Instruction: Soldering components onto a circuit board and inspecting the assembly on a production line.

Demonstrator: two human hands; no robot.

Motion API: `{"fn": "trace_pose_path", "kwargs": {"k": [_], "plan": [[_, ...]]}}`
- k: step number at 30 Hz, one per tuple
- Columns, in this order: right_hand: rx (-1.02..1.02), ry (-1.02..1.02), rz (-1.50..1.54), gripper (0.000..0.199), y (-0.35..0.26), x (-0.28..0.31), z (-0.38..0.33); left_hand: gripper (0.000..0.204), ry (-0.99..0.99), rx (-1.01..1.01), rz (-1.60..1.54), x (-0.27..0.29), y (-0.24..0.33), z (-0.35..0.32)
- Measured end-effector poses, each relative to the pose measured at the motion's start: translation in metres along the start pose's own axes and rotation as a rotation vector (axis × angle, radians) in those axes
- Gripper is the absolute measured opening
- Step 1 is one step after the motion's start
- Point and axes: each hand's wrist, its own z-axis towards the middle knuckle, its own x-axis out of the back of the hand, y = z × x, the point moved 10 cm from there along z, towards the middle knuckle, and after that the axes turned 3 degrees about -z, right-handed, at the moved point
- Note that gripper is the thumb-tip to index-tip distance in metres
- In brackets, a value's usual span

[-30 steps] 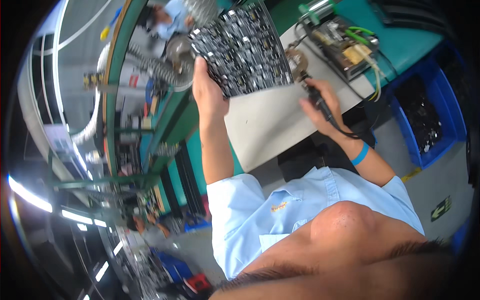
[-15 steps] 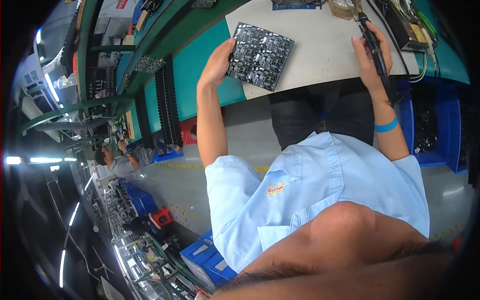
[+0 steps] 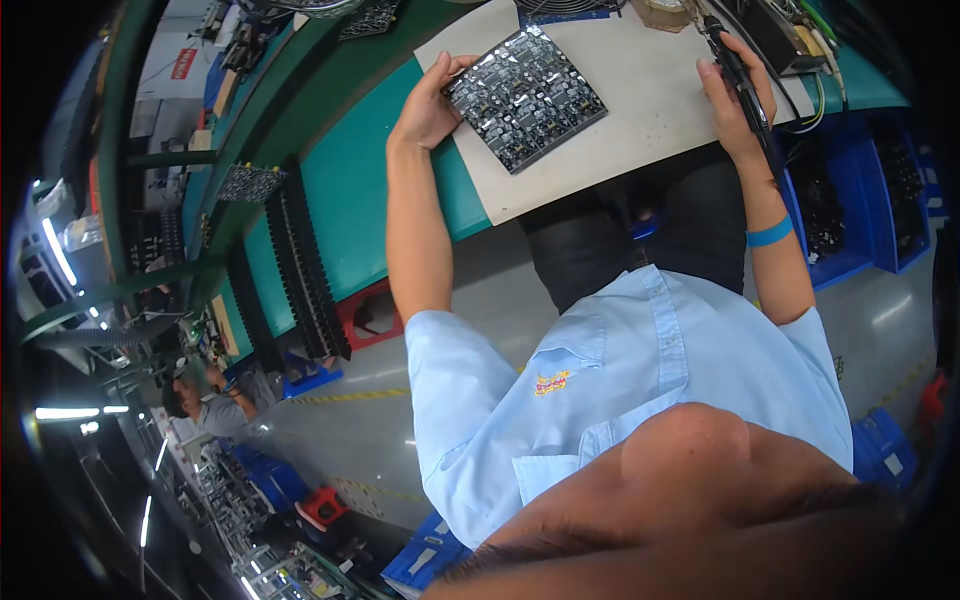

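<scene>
My left hand [image 3: 428, 112] grips the left edge of a square circuit board panel [image 3: 527, 98] densely covered with small parts. The panel is turned cornerwise above a pale work mat [image 3: 640, 125]. My right hand [image 3: 742, 112] is closed round the black handle of what looks like a soldering iron [image 3: 737, 75]. Its front end points away from me, beside a brownish dish-like holder [image 3: 662, 14] at the far edge of the view. The iron is well apart from the panel.
A dark box-shaped unit [image 3: 775, 45] with cables stands at the far right. Black slotted racks [image 3: 295, 260] lie on the green bench at left. Blue bins [image 3: 825, 215] of dark parts sit below the bench at right. Another person [image 3: 215, 400] works farther off at left.
The panel has turned in my left hand, and one corner now points toward me. My right hand still holds the iron in about the same place. The whole view has shifted slightly.
</scene>
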Motion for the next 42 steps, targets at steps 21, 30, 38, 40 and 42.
{"fn": "trace_pose_path", "kwargs": {"k": [21,30,38,40,42], "plan": [[0.075,-0.13,-0.052,0.04,-0.007,-0.009,0.001,0.04,0.569,-0.116,-0.016,0.012,-0.01,-0.07],[0.161,-0.123,-0.085,0.04,-0.012,0.002,-0.001,0.034,0.617,-0.254,1.02,-0.005,0.05,-0.092],[0.175,-0.117,-0.081,0.041,-0.018,0.001,-0.002,0.031,0.245,-0.1,0.927,0.008,0.028,-0.01],[0.202,-0.115,-0.085,0.041,-0.02,-0.001,-0.001,0.031,0.234,-0.164,0.744,0.005,0.037,-0.003],[0.216,-0.121,-0.091,0.041,-0.023,-0.004,0.0,0.031,0.23,-0.192,0.644,0.008,0.035,0.001]]}}
